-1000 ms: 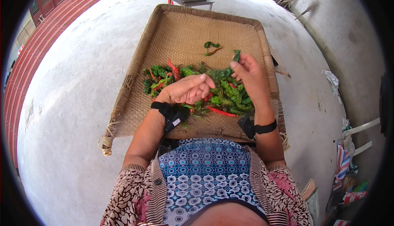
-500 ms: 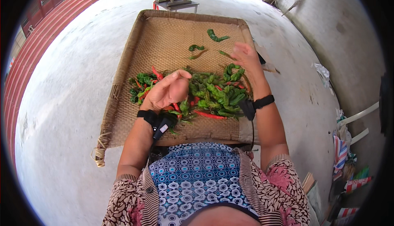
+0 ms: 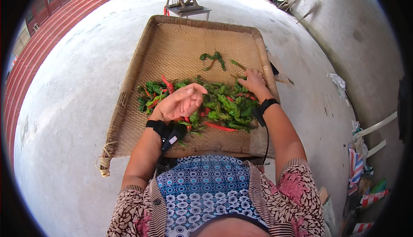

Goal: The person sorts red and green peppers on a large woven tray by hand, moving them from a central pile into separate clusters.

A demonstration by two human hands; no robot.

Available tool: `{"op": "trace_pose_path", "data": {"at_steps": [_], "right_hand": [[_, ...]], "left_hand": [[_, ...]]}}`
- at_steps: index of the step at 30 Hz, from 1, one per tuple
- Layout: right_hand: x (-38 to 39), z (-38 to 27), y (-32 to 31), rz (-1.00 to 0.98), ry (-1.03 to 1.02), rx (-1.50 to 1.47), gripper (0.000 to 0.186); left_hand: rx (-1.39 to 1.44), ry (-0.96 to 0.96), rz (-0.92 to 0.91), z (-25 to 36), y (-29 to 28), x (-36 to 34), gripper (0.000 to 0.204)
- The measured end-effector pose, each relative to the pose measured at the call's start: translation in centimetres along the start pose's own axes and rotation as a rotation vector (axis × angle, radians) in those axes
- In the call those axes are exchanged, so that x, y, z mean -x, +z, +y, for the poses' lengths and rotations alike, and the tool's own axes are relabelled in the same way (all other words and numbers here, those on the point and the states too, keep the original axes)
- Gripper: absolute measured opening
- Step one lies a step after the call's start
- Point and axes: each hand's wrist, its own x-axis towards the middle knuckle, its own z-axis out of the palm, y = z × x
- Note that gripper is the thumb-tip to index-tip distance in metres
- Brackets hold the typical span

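A pile of green and red chili peppers (image 3: pixel 221 103), many of the green ones wrinkled, lies across a woven bamboo tray (image 3: pixel 172 39). Over the pile's left part, my left hand (image 3: pixel 180 103) is held palm inward, its fingers loosely bent and apart, with nothing visible in them. My right hand (image 3: pixel 255 84) reaches down at the pile's right edge, thumb and fingers apart, touching or just above the peppers; its fingertips are partly hidden. Just beyond them lies a single green pepper (image 3: pixel 237 65). A few dark green peppers (image 3: pixel 217 58) sit apart on the tray's far half.
A raised rim surrounds the tray, with a bound corner (image 3: pixel 104 161) at near left. Beyond it stands a wooden chair (image 3: pixel 185 0). Red steps (image 3: pixel 64 19) run along the left, a concrete wall (image 3: pixel 344 34) along the right. Bags and odds and ends (image 3: pixel 363 168) lie at lower right.
My right hand has come down and nearer, onto the pile's right edge. A dark green pepper seen farther off now lies beside the others on the far half. My left hand has barely moved.
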Motion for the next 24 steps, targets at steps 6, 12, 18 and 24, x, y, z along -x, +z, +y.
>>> {"op": "trace_pose_path", "data": {"at_steps": [6,12,18,24], "right_hand": [[0.2,-0.2,-0.8,-0.197,0.067,-0.232,0.048],[-0.6,2.6,-1.0,-0.312,-0.248,-0.332,0.04],[3.1,1.6,-6.7,-0.33,-0.343,-0.339,0.033],[8.1,-3.4,-11.1,-0.543,-0.316,-1.177,0.035]], "left_hand": [[0.055,0.021,-0.006,-0.6,-1.0,0.1,0.039],[0.079,0.039,-0.017,-0.9,-1.4,0.0,0.035],[0.061,0.019,-0.04,-0.9,-2.1,0.2,0.039],[-0.014,-0.063,0.02,-0.7,-0.9,0.3,0.041]]}}
